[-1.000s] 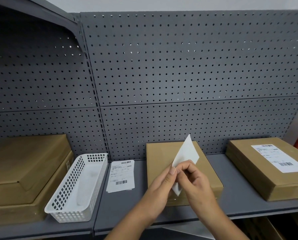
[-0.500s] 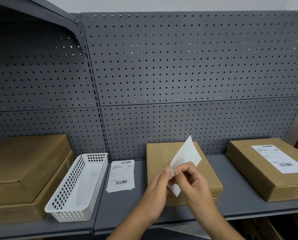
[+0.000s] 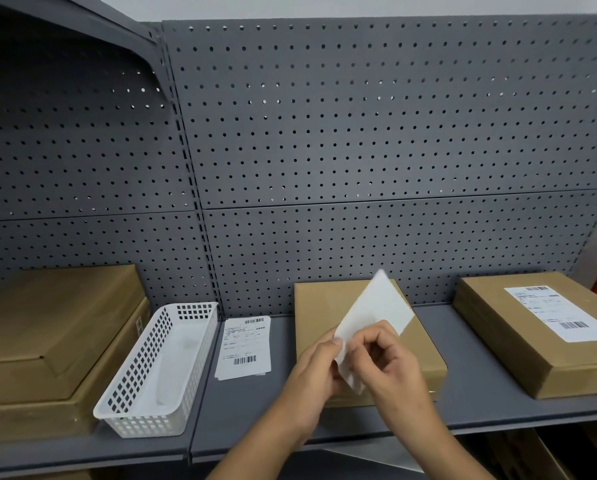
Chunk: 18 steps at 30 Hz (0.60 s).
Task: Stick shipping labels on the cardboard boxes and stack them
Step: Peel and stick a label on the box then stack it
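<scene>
Grey shelf (image 3: 248,410) ran across the view. Near its front edge both hands met above the middle box (image 3: 321,306). The left hand (image 3: 316,375) pinched the lower left edge of a white label sheet (image 3: 376,310) between thumb and fingertips. Just beside it the right hand (image 3: 390,362), fingers curled, pinched the sheet's bottom corner. The sheet stood tilted in the air, blank side to the camera, clear of the box top.

Against a second earlier, the sheet had swung slightly wider to the right and the right fingers had curled tighter at the corner, while the hands had scarcely shifted. That looked like picking the backing loose, so this box was not yet labelled.

Further back on the shelf, a pile of labels (image 3: 245,344) lay left of the middle box, beside a white basket (image 3: 158,368). At the left end two boxes (image 3: 47,323) sat stacked, with no label visible. At the right end a labelled box (image 3: 497,323) lay flat. Behind everything rose the grey pegboard (image 3: 359,133).
</scene>
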Available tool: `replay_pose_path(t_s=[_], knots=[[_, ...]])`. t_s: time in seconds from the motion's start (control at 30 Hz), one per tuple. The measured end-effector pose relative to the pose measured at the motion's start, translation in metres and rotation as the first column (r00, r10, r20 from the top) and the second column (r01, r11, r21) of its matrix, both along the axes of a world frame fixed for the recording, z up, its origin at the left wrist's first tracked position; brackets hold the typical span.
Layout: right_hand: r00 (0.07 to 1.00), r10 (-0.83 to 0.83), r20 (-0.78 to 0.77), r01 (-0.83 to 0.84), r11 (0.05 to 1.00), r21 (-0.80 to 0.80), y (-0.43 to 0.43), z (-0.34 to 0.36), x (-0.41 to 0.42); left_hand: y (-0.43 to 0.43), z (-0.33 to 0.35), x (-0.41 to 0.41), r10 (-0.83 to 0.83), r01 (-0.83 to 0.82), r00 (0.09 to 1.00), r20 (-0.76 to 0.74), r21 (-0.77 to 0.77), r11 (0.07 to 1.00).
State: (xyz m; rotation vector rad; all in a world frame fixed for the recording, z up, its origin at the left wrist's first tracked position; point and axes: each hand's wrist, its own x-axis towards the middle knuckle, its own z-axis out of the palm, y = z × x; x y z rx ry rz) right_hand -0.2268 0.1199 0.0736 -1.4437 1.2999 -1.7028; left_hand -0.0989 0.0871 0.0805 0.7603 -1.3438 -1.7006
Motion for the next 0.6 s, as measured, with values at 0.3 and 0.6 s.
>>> replay_pose_path(t_s=[0.3,0.6], knots=[[0.995,-0.006,0.103,0.003,1.000,0.030,0.007,-0.003,-0.015,-0.008,0.003,0.008,0.190,-0.182,0.969,0.161,-0.066,0.981],[0.983,-0.112,-0.142,0.091,0.985,-0.146,0.036,0.021,-0.028,0.000,0.026,0.020,0.296,-0.045,0.872,0.390,-0.538,0.842]])
